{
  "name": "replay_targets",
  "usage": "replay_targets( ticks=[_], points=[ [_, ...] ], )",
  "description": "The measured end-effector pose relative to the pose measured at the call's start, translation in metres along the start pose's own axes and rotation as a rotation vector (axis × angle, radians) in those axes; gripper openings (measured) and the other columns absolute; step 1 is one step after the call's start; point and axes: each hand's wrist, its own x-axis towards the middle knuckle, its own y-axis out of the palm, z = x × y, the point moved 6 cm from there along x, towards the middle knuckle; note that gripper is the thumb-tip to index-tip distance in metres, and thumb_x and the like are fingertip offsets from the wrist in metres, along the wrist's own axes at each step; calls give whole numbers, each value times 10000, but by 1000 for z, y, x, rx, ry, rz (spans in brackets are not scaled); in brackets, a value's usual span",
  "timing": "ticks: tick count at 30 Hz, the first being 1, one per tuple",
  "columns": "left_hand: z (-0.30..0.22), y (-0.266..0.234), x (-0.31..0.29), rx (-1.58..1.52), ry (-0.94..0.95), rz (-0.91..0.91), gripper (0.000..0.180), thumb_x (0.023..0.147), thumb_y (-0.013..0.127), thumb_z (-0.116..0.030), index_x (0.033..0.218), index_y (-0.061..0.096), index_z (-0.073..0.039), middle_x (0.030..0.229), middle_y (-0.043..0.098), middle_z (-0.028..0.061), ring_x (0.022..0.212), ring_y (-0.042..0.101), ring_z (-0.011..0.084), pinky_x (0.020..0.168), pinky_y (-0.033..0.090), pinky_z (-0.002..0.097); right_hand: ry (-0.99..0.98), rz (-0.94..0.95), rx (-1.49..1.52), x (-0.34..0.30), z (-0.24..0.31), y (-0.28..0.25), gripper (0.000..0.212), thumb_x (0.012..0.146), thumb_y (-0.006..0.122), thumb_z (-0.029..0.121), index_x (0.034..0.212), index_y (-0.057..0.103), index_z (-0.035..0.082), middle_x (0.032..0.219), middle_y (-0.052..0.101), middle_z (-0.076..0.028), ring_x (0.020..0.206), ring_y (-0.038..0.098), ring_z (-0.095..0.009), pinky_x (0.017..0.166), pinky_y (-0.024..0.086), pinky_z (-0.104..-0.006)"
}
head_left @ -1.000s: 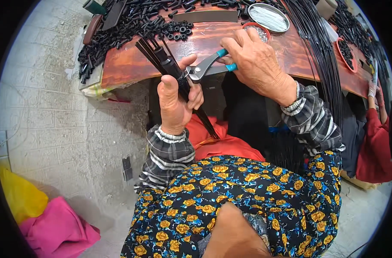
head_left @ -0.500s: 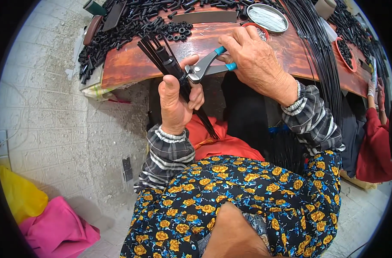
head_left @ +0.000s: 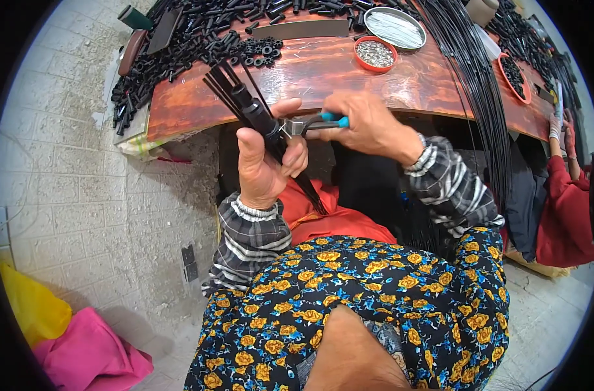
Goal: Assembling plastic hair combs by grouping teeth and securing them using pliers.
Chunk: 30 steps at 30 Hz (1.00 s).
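My left hand [head_left: 261,171] holds a bundle of thin black rods [head_left: 222,89], its thumb standing up and its fingers behind and around them. A ribbed black plastic fitting [head_left: 258,115] sits among the rods, which run down toward my lap. At the fitting's lower end a thin wire shows. Against that spot lie the metal jaws of end-cutting pliers [head_left: 294,126], beside my left fingers. My right hand [head_left: 370,130] is closed around the pliers' teal-tipped handles, which are pressed close together. Whether the jaws bite the wire cannot be made out.
Across the reddish wooden table [head_left: 323,75] lie heaps of black plastic fittings [head_left: 212,42]. A red dish of small metal pieces [head_left: 375,54], a round tray of pale strips [head_left: 394,28] and long black rods [head_left: 473,72] stand at right. Further right, a person in red sleeves [head_left: 564,205] works.
My right hand has swung down and left, bringing the spread plier handles together and turning the pliers flatter. The red dish is now uncovered. My left hand keeps its hold on the rods.
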Motion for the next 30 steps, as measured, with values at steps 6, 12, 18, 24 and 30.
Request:
replay_targets(
  ticks=[6,12,18,24,30],
  points=[
    [-3,-3,-1,21,26,-69,822,859,483,-651,1321,437,27,587,459,8,452,375,71,429,312,226,109,3,153,-5,2,6,306,776,741,229,843,550,-1,744,552,-155,687,545,-355,601,432,-409],
    [-8,-5,1,192,54,-206,786,883,434,-655,1339,428,-15,581,431,-13,440,351,66,411,301,220,39,-105,-115,-5,18,-15,365,767,670,54,1095,510,31,942,501,-174,903,497,-358,745,429,-425],
    [-7,-4,3,199,42,-230,748,895,442,-633,1299,468,-4,593,427,-10,457,351,66,425,304,216,95,-176,-302,-2,27,-25,481,740,616,-26,1196,481,45,977,483,-179,947,463,-366,781,419,-438],
    [-7,-6,4,109,75,-237,667,904,514,-556,1251,523,14,606,461,3,478,385,61,431,309,217,101,-223,-436,-2,36,-31,509,713,587,-66,1201,476,27,983,489,-171,940,462,-367,775,428,-439],
    [-8,-9,7,110,91,-262,642,913,509,-544,1224,531,18,592,452,1,468,381,62,421,303,219,194,-244,-440,-4,37,-27,530,695,581,-69,1208,485,23,1004,496,-174,940,461,-368,790,435,-435]
  ],
)
